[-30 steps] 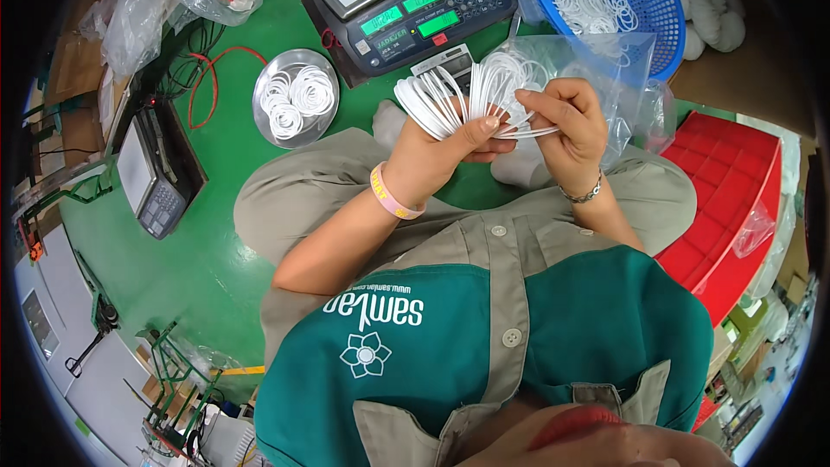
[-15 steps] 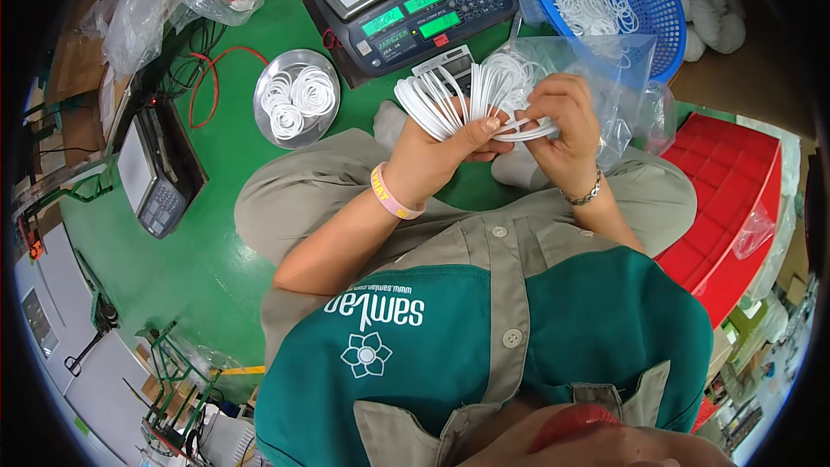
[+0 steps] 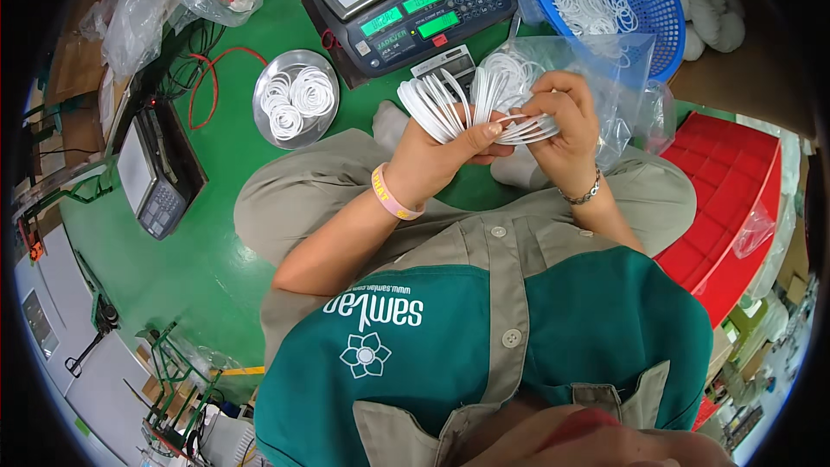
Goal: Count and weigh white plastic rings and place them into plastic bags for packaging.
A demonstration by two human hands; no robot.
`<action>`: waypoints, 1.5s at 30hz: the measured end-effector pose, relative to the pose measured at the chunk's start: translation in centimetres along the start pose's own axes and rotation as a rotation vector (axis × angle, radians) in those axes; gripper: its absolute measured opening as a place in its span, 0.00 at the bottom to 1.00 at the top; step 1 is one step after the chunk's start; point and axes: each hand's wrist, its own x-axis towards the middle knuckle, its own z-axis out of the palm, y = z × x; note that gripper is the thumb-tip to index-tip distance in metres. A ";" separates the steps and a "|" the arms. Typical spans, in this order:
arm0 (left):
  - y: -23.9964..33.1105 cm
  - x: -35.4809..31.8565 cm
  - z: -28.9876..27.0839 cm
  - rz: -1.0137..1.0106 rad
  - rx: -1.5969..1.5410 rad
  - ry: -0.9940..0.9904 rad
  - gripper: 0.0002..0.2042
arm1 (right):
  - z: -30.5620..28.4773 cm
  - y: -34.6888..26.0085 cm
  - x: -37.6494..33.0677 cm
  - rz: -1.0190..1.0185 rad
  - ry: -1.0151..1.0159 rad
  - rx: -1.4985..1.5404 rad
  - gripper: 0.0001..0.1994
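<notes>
My left hand (image 3: 443, 149) is closed around a thick bundle of thin white rings (image 3: 425, 111), held above my lap with the thumb across it. The rings fan out in separate groups over the fingers. At the bundle's right end, my right hand (image 3: 564, 121) has its fingers bent and pinches some of the same rings. Just beyond my hands lies a clear plastic bag (image 3: 536, 56) with more white rings in it. A small calculator (image 3: 443, 62) sits behind the bundle, partly hidden by it.
A digital scale (image 3: 406, 13) with rings on its pan stands ahead. A blue basket (image 3: 670, 30) holds more rings at far right. A metal dish (image 3: 296, 136) with ring bundles is on the green floor (image 3: 207, 277). A second scale (image 3: 154, 175) lies left, a red crate (image 3: 722, 199) right.
The rings at the right end of the bundle have spread apart into a small fan. My right fingers have shifted slightly; my left hand keeps its hold.
</notes>
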 end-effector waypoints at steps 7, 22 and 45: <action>-0.1 0.0 -0.1 0.007 0.017 -0.026 0.12 | 0.0 0.2 0.2 -0.028 -0.126 -0.019 0.18; 0.4 -0.3 0.0 -0.035 -0.052 -0.015 0.13 | -0.4 0.3 -0.3 -0.035 -0.135 -0.025 0.16; 0.5 -0.3 0.0 -0.066 0.025 -0.029 0.15 | 0.1 0.1 -0.1 0.003 -0.029 0.012 0.15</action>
